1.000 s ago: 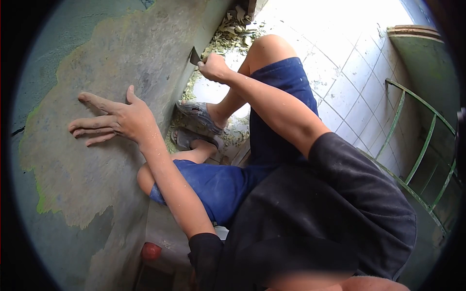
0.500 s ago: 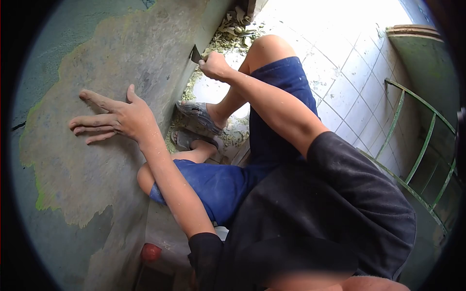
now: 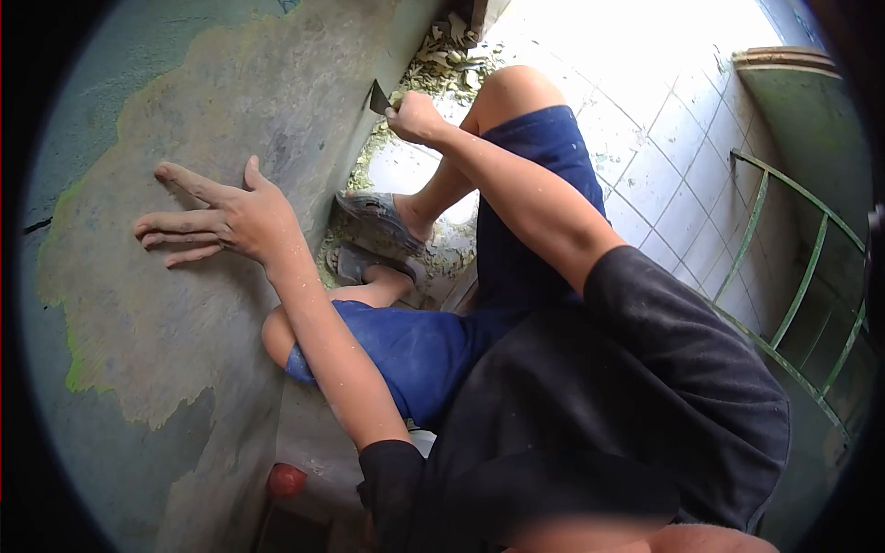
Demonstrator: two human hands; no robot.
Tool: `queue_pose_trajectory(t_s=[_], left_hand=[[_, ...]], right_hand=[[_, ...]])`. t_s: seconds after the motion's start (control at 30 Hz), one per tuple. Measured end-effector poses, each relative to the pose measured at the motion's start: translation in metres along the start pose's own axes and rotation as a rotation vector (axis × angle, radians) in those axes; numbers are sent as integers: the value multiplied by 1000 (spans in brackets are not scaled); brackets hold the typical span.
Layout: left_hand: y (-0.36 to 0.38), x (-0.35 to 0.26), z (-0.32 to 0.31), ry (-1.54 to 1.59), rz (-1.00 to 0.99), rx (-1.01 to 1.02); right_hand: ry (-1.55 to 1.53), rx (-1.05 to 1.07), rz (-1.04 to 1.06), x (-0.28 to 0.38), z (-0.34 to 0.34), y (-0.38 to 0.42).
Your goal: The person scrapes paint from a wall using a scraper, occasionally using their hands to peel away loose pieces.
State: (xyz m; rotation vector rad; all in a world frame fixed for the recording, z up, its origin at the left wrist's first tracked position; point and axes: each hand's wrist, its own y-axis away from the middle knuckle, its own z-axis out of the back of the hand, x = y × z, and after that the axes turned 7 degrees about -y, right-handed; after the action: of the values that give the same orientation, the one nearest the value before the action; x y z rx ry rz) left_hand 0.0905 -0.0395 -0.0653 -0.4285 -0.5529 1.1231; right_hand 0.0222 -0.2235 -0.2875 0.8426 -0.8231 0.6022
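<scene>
The right hand [image 3: 417, 119] is clamping the scraper [image 3: 378, 99], its blade jutting from the fist near the wall [image 3: 212, 101]. Left of that grip, the left hand [image 3: 241, 219] is spreading its fingers over the wall.

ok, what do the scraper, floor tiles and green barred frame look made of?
Scraper: blade probably steel, dark; thin, flat, crisp-edged. Handle hidden in the right hand, can't tell.
Floor tiles: likely ceramic, white, maybe glazed; regular grid with dark joints.
Green barred frame: likely painted metal; slim bars, green coat. Wood not ruled out.
</scene>
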Motion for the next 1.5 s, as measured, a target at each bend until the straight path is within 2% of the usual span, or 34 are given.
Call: queue_pose_trajectory(t_s=[0.13,0.17,0.2,0.27,0.37,0.47,0.53,0.63,0.73,0.8,0.9,0.93,1.0,1.13,1.23,1.27,1.37,1.47,1.5], left_hand=[[-2,3,-5,-8,6,-24],[-1,3,-6,-8,-1,-27],[1,3,-5,-8,-12,-26],[2,1,-3,4,-11,-15],[-2,2,-6,-2,6,-29],[1,3,-4,-8,1,-10],[2,1,-2,6,-1,-10],[-1,3,-7,-11,5,-24],[3,2,-6,19,-28,-37],[2,1,-6,7,1,-26],[1,3,-7,-11,3,-21],[3,3,-7,-14,3,-12],[1,1,-5,9,8,-9],[0,2,-6,-31,13,-14],[5,2,-7,-26,-9,-18],[5,2,-7,-27,-9,-20],[-2,2,-9,-37,15,-16],[3,1,-8,-37,7,9],[1,-1,-8,-27,7,-19]], right_hand=[[35,23,153,15,2,19],[22,13,158,14,5,20],[-12,17,47,13,5,10],[-6,-38,59,2,1,6],[22,-47,210,12,-2,18],[2,-11,91,10,7,6],[24,-65,121,13,2,13],[16,-13,192,22,13,23],[-44,-90,86,6,6,4],[40,-83,77,9,1,2],[-12,-32,200,22,15,21],[-44,-88,96,7,7,2],[-52,-145,54,-9,-6,-10],[5,-111,192,16,6,9],[-67,-53,9,9,15,-5],[-70,-60,5,11,16,2],[19,-65,225,22,16,18],[-13,-54,101,7,21,-3],[3,-125,97,1,10,-4]])
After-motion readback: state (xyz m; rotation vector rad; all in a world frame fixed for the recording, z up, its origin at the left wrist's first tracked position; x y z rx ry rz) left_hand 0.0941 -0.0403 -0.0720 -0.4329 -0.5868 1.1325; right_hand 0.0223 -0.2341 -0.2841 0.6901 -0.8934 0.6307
